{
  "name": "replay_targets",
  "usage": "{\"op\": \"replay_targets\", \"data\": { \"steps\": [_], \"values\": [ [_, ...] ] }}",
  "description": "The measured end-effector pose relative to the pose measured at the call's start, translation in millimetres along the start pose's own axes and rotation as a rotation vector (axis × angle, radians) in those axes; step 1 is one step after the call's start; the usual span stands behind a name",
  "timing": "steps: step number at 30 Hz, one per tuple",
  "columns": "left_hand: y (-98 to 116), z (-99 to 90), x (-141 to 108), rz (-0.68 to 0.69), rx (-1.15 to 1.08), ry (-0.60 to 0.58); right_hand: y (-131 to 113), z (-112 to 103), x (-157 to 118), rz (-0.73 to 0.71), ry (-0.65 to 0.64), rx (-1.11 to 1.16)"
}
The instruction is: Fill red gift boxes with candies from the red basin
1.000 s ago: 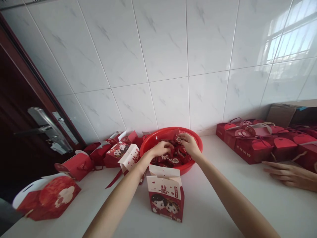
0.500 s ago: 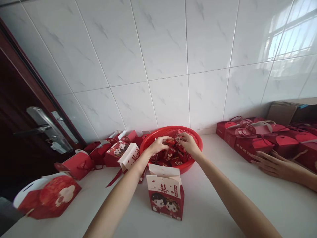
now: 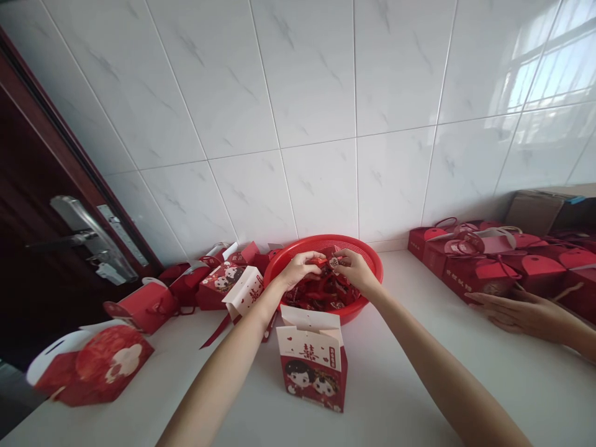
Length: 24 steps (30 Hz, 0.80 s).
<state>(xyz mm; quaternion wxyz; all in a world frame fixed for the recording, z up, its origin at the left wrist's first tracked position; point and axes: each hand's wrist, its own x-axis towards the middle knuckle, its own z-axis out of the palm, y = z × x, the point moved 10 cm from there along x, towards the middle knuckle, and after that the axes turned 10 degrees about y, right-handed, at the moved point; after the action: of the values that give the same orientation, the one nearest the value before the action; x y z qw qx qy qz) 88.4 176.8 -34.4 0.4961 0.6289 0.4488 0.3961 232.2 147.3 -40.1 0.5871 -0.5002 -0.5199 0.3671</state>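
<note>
Both of my hands are over a red plastic basket [image 3: 372,261] full of red-wrapped candies [image 3: 321,293]. My left hand [image 3: 300,270] is closed around a red-wrapped candy [image 3: 318,262], just above the pile. Close beside it, my right hand [image 3: 354,270] pinches another wrapped candy [image 3: 333,262] with a pale patch on it. In front of the basket stands an open-topped red and white gift box [image 3: 311,369] printed with two cartoon figures. Its white flaps stand upright, and its inside is hidden from this angle.
Several red gift boxes [image 3: 221,279] cluster left of the basket, with a red-and-white one [image 3: 102,366] nearer the front. More closed red boxes [image 3: 479,273] line the right side, where another person's hand [image 3: 531,316] touches them. A tiled wall [image 3: 321,186] stands behind.
My hands have lifted slightly off the pile with the candies, and more of the pile shows beneath them. The other person's hand has shifted slightly up against the boxes.
</note>
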Motion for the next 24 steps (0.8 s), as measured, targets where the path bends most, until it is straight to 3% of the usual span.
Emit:
{"op": "replay_targets", "data": {
  "steps": [16,24],
  "values": [
    [2.2,1.9,-0.3,0.053,0.016,-0.006,0.3,4.6,-2.0,0.006,-0.048,0.048],
    [3.5,-1.3,3.3,0.136,0.146,0.002,1.2,4.9,-1.1,-0.01,-0.054,0.033]
  ]
}}
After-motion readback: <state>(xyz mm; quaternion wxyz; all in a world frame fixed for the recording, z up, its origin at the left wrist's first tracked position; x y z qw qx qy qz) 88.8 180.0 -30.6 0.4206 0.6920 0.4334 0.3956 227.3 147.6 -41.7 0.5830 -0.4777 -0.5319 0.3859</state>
